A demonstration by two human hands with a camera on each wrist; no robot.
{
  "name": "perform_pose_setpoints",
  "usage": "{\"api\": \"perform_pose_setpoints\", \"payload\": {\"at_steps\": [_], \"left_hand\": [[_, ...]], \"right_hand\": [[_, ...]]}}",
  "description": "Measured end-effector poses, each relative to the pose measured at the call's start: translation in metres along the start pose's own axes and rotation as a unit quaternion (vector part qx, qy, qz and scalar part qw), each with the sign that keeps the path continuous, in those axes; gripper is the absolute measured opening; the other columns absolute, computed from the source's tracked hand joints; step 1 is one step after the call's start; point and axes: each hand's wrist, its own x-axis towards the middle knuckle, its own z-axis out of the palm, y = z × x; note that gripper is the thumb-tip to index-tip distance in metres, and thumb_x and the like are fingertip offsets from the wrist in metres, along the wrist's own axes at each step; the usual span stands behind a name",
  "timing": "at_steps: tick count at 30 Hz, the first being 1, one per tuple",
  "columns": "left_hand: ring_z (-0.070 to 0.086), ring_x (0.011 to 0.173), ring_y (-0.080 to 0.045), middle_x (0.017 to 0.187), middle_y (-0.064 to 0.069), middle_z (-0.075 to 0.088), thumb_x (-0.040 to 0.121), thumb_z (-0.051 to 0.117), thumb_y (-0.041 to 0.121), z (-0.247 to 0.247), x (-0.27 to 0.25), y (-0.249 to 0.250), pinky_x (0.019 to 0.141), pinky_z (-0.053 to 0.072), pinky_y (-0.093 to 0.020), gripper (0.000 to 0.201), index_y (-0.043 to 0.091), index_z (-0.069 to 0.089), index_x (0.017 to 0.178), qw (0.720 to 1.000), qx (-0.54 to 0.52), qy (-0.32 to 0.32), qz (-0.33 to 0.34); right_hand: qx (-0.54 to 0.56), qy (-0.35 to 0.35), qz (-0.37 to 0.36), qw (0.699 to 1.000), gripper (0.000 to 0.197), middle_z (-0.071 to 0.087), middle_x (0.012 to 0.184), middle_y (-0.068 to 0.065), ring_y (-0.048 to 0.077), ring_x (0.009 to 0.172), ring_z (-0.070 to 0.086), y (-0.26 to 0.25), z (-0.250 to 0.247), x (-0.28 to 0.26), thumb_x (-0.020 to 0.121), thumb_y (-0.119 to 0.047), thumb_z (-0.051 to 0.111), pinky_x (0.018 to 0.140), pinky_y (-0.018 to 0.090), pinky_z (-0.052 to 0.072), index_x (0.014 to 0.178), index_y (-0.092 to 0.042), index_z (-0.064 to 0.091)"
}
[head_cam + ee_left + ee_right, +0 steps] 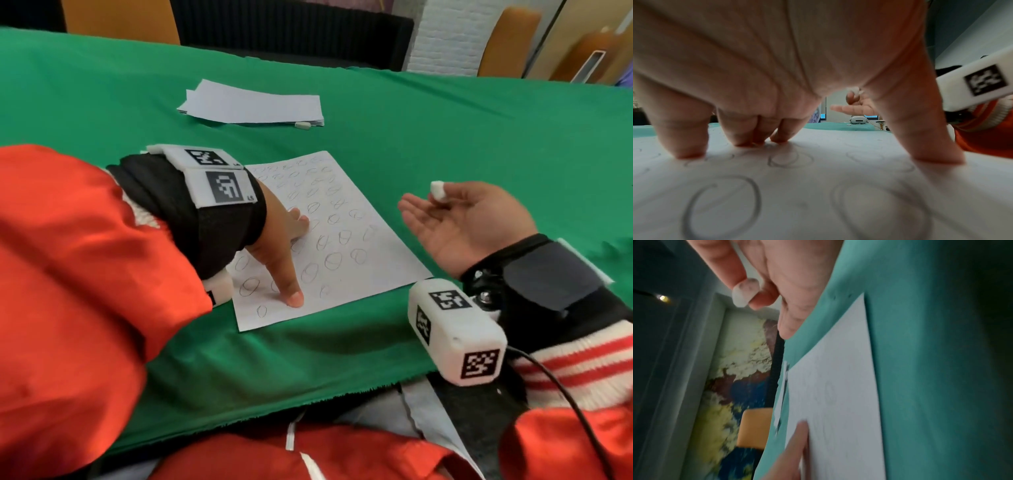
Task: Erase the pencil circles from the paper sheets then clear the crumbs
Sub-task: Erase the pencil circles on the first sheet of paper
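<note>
- At the centre of the head view, the sheet (329, 240) lies flat on the green cloth (479, 137), covered with pencil circles (333, 261); none looks erased yet, so I judge the erasing has hardly begun.
- At the left of that view, the left hand (284, 240) is spread on the paper, fingers straight, fingertips (688, 152) and thumb pressing down. In the left wrist view the tips stand planted among the circles, palm arched above the page. This looks meant to pin the sheet so it will not slide or crumple under rubbing.
- At the right of the head view, the right hand (469, 219) hovers palm-up beside the sheet's right edge, clear of the paper. Thumb and forefinger pinch a small white eraser (437, 189); the other fingers lie loosely extended. The right wrist view, upper left, shows the eraser (745, 293) with a greyish, smudged face pointing outward, probably its rubbing face.
- The wrist will likely need to turn over to bring that face onto a circle.
- In the upper middle of the head view, a stack of more sheets (253, 102) waits, with a second eraser (302, 125) at its near right corner.
- No crumbs can be made out.
</note>
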Motion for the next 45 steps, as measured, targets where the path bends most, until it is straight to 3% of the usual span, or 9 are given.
{"api": "perform_pose_setpoints", "payload": {"at_steps": [7,13,16,19,25,31,37,41,45], "left_hand": [[0.016,0.144,-0.018,0.159,0.007,-0.010,0.063,0.063,0.073,-0.001,0.000,0.001,0.115,0.015,-0.036,0.127,0.021,-0.013,0.150,1.000,0.011,-0.004,-0.006],[0.016,0.144,-0.018,0.159,0.007,-0.011,0.064,0.063,0.072,-0.001,-0.001,0.000,0.115,0.015,-0.036,0.126,0.020,-0.013,0.150,1.000,0.009,-0.003,0.001],[0.018,0.144,-0.017,0.159,0.009,-0.009,0.063,0.065,0.072,-0.002,-0.001,-0.001,0.115,0.015,-0.036,0.126,0.022,-0.010,0.151,1.000,0.009,0.001,0.000],[0.009,0.146,-0.014,0.158,0.009,-0.013,0.064,0.067,0.069,-0.001,-0.002,-0.001,0.116,0.011,-0.037,0.126,0.024,-0.013,0.150,1.000,0.004,0.013,0.012],[0.002,0.146,-0.012,0.157,0.011,-0.018,0.069,0.062,0.068,-0.012,-0.007,-0.001,0.116,0.006,-0.036,0.118,0.029,-0.016,0.149,1.000,-0.013,0.011,0.026],[0.009,0.146,-0.014,0.159,0.011,-0.001,0.070,0.062,0.066,-0.043,-0.007,0.013,0.116,0.007,-0.036,0.108,0.035,-0.001,0.151,0.997,-0.019,0.052,0.060],[0.004,0.146,-0.012,0.159,0.008,-0.006,0.078,0.062,0.062,-0.039,0.015,0.026,0.116,0.005,-0.032,0.106,0.028,-0.006,0.151,0.994,0.013,0.044,0.098],[-0.004,0.146,-0.012,0.158,0.008,-0.012,0.077,0.060,0.063,-0.040,0.022,0.024,0.117,0.001,-0.037,0.110,0.026,-0.012,0.151,0.993,0.013,0.037,0.114],[-0.008,0.146,-0.012,0.157,0.008,-0.018,0.077,0.060,0.065,-0.033,0.030,0.025,0.116,-0.001,-0.039,0.112,0.025,-0.016,0.149,0.991,0.007,0.018,0.130]], "right_hand": [[-0.044,-0.117,0.142,0.982,0.026,0.055,0.112,0.024,0.029,0.095,0.058,0.049,0.024,-0.010,0.096,-0.013,0.036,0.081,0.036,0.049,0.073,-0.006,0.048],[-0.095,0.033,0.012,0.995,0.012,0.058,0.113,0.018,0.033,0.100,0.059,0.010,-0.010,0.007,0.095,-0.011,0.042,0.080,0.039,0.049,0.088,-0.007,0.052],[-0.228,0.005,-0.010,0.974,0.012,0.067,0.091,0.007,0.022,0.076,0.068,-0.008,-0.016,0.002,0.094,-0.017,0.047,0.071,0.035,0.048,0.085,-0.013,0.054],[-0.390,-0.046,-0.042,0.919,0.012,0.069,0.067,-0.002,0.008,0.052,0.063,-0.017,-0.012,-0.004,0.091,-0.019,0.054,0.063,0.026,0.045,0.080,-0.014,0.056],[-0.645,-0.065,-0.142,0.748,0.014,0.066,0.065,-0.005,0.007,0.057,0.057,-0.020,-0.002,-0.016,0.083,-0.029,0.066,0.060,0.025,0.044,0.076,-0.018,0.064],[-0.748,-0.045,-0.159,0.643,0.015,0.062,0.069,-0.004,0.015,0.067,0.057,-0.015,0.008,-0.015,0.084,-0.033,0.065,0.065,0.026,0.043,0.079,-0.019,0.064],[-0.795,-0.064,-0.090,0.597,0.019,0.065,0.066,-0.005,0.010,0.059,0.055,-0.026,0.008,-0.009,0.084,-0.037,0.065,0.064,0.025,0.046,0.080,-0.018,0.064],[-0.845,-0.090,-0.128,0.512,0.013,0.058,0.074,-0.010,0.007,0.066,0.049,-0.024,0.018,-0.006,0.089,-0.037,0.058,0.054,0.015,0.035,0.086,-0.025,0.063],[-0.883,-0.147,-0.151,0.419,0.015,0.051,0.080,-0.008,0.014,0.078,0.046,-0.012,0.030,0.001,0.093,-0.037,0.049,0.064,0.022,0.033,0.094,-0.026,0.060]]}}
